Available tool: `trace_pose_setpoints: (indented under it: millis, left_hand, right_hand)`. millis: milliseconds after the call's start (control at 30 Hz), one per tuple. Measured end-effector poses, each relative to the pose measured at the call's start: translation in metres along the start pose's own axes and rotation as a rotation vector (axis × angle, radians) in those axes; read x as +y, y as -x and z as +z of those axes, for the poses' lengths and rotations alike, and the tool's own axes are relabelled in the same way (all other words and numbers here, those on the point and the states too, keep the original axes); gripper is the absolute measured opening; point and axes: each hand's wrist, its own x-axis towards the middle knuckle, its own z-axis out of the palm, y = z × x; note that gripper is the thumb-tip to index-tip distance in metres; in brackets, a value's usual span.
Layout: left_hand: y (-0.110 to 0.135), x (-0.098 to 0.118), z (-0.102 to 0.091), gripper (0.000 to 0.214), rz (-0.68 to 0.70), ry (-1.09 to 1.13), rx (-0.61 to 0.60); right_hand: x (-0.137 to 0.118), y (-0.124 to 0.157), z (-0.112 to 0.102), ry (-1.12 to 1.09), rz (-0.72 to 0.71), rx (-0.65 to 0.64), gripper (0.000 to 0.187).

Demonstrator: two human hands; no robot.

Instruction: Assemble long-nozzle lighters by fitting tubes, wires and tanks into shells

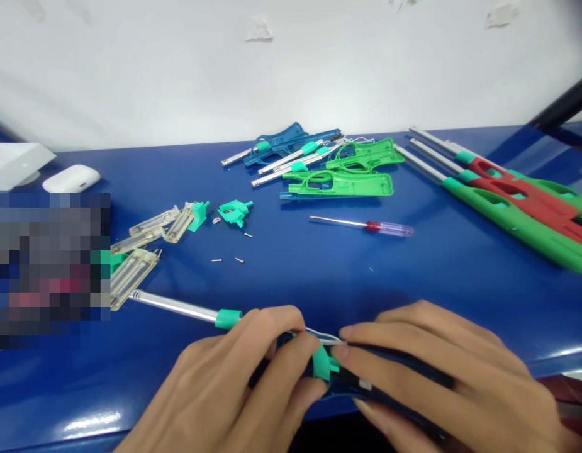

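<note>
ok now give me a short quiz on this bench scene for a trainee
1. True or false: the slim screwdriver with a red and clear handle lies on the blue table, touched by neither hand.
2. What do the left hand and right hand both hold? A) dark blue lighter with a silver metal tube B) green plastic shell C) white earbud case
3. Fill in: the finished red and green lighters lie to the screwdriver's ____.
Key: 1 true; 2 A; 3 right.
</note>
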Motion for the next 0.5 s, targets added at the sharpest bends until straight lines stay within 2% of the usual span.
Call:
trace_pose_setpoints:
  millis: [333,500]
  left_hand:
    - [0.0007,0.0,-0.0006,0.029,0.043,-0.045,-0.013]
    - [-0.0028,-0.0022,-0.0026,0.038,0.067,0.016,-0.02]
  right_hand:
    - [-0.0018,-0.0008,0.0002,0.002,-0.004,-0.003,0.021]
    - [-0.001,-0.0016,0.0014,0.007,-0.006,0.006,0.019]
